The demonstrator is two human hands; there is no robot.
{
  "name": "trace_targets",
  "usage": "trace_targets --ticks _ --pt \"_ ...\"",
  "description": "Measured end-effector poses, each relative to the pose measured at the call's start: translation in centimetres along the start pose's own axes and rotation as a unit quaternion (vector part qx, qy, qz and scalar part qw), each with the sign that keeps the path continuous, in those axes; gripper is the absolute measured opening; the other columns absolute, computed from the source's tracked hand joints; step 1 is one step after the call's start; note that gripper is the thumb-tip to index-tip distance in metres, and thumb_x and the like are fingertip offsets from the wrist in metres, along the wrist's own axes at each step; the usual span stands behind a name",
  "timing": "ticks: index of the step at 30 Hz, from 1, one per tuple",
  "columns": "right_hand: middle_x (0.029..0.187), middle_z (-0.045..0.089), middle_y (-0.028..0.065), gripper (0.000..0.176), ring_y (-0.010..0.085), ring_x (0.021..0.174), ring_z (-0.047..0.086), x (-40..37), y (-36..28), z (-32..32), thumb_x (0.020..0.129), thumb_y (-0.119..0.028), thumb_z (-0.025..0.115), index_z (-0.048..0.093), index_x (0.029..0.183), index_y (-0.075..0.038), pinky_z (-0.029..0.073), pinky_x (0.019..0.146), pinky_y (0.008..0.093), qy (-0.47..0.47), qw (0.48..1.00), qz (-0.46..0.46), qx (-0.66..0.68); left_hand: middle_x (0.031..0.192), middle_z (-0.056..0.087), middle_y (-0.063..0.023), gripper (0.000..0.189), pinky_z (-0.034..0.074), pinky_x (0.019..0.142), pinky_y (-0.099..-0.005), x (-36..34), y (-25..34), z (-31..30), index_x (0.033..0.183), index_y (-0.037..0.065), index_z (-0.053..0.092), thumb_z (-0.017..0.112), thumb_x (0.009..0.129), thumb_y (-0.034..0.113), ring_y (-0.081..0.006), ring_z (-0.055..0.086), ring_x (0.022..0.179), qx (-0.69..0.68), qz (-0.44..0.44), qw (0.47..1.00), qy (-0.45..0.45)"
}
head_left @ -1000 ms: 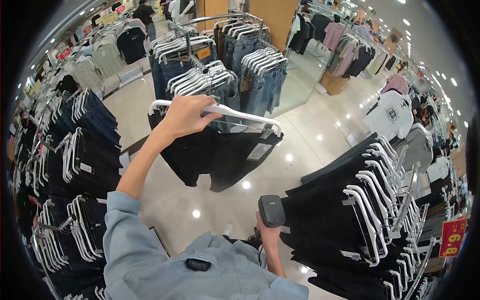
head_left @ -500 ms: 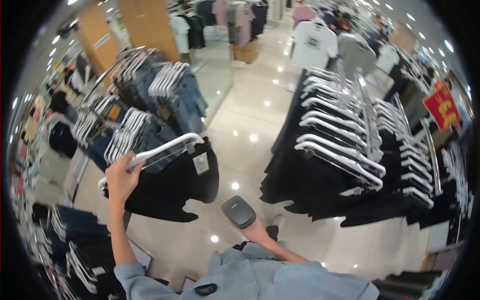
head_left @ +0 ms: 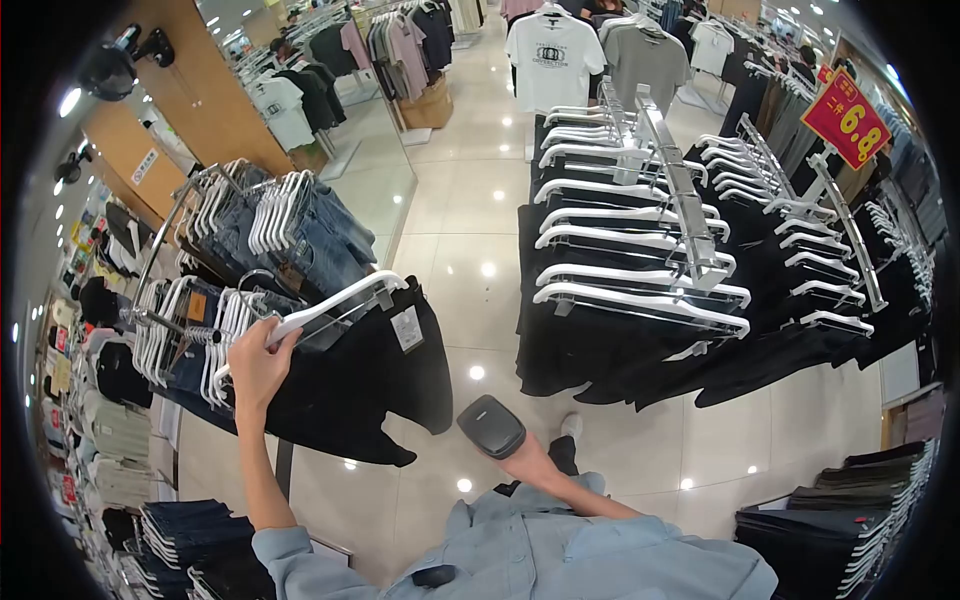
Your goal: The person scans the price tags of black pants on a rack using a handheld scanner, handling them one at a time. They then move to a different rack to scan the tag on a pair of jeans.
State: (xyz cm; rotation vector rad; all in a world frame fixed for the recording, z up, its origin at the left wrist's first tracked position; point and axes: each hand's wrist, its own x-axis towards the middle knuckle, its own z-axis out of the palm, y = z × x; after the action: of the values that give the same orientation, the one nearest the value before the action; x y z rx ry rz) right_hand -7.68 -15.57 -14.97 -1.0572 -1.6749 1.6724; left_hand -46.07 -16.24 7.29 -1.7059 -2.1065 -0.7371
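Note:
My left hand [head_left: 262,365] is closed round one end of a white hanger [head_left: 340,300], beside the left rack. Black trousers [head_left: 350,385] hang from its clips, and a white tag [head_left: 408,328] shows near their waist. Low in front of my body, my right hand [head_left: 530,460] grips a dark grey handheld scanner [head_left: 491,427]; its rounded head faces up and covers most of the fingers. The hanger and the scanner are apart, with the scanner to the right of the trousers.
Jeans [head_left: 335,235] hang on white hangers along the left rack [head_left: 152,265]. To the right, a metal rack [head_left: 690,225] carries several black garments [head_left: 570,345]. A red price sign [head_left: 847,120] stands at the far right. Pale tiled floor [head_left: 450,260] runs between the racks.
The view has shifted and become sharper. My left hand still grips the hanger with the trousers, and the scanner stays in my right hand.

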Motion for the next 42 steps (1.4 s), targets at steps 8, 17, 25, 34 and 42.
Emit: trace_targets --ticks 8,17,25,34,42 --pt "0.087 0.074 0.0156 0.026 0.0165 0.079 0.066 0.7 0.0 -4.3 0.088 -0.018 0.076 0.070 0.103 0.003 0.055 0.077 0.0361 0.053 0.998 -0.005 0.020 0.081 0.073 -0.0164 0.034 0.053 0.061 -0.0369 8.1 1.7 6.1 0.097 -0.003 0.073 0.085 0.081 0.025 -0.0300 0.070 0.064 -0.018 0.047 0.999 -0.019" --pt "0.089 0.074 0.0206 0.026 0.0209 0.082 0.071 1.3 0.7 -8.8 0.085 -0.016 0.073 0.070 0.102 0.004 0.055 0.077 0.0381 0.039 0.999 -0.001 0.017 0.082 0.073 -0.0176 0.036 0.054 0.064 -0.0374 16.0 4.4 11.4 0.099 -0.001 0.076 0.085 0.081 0.029 -0.0309 0.071 0.067 -0.022 0.084 0.995 -0.044" --pt "0.092 0.075 0.0217 0.029 0.0314 0.089 0.075 2.3 -0.4 -12.5 0.085 -0.021 0.074 0.070 0.103 0.002 0.056 0.078 0.0410 0.022 0.999 0.036 0.001 0.085 0.073 -0.0170 0.040 0.054 0.068 -0.0387 22.6 10.7 15.2 0.100 -0.001 0.076 0.083 0.082 0.033 -0.0322 0.071 0.071 -0.051 0.140 0.984 -0.099" --pt "0.095 0.075 0.0229 0.034 0.0383 0.097 0.074 3.1 0.7 -15.7 0.085 -0.026 0.077 0.071 0.104 0.001 0.057 0.080 0.0409 0.060 0.997 0.058 -0.008 0.087 0.073 -0.0184 0.038 0.055 0.071 -0.0417 27.1 20.0 20.0 0.102 0.002 0.078 0.082 0.082 0.034 -0.0365 0.071 0.079 -0.078 0.212 0.961 -0.159" --pt "0.096 0.075 0.0245 0.037 0.0413 0.100 0.072 3.3 2.7 -17.5 0.084 -0.030 0.078 0.072 0.103 0.002 0.058 0.081 0.0413 0.112 0.992 0.056 0.003 0.091 0.074 -0.0197 0.044 0.054 0.074 -0.0427 28.1 31.7 23.0 0.099 -0.002 0.076 0.081 0.084 0.039 -0.0384 0.070 0.083 -0.136 0.329 0.920 -0.162"
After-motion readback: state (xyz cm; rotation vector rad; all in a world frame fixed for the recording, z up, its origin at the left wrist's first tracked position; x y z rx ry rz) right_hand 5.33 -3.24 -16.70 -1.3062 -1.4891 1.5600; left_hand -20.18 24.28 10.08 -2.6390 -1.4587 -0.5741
